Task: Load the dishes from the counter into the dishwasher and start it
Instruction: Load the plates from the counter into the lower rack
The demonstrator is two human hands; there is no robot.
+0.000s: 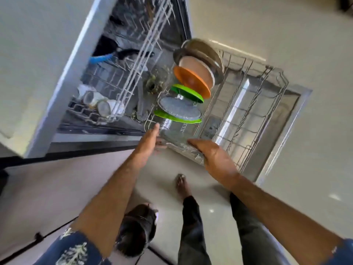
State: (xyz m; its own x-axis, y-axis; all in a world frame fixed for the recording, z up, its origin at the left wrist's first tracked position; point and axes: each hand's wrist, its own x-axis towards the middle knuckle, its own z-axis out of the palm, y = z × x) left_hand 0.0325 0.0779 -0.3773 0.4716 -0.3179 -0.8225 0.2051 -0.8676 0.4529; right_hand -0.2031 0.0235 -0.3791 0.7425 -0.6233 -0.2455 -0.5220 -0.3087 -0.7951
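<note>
Glossy floor, wire rack (246,104), round plates (191,81)

No legible text, labels, brands or numbers anywhere; frame motion-blurred.

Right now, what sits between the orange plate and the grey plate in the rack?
In the head view, one green plate stands between the orange plate and the grey plate.
</note>
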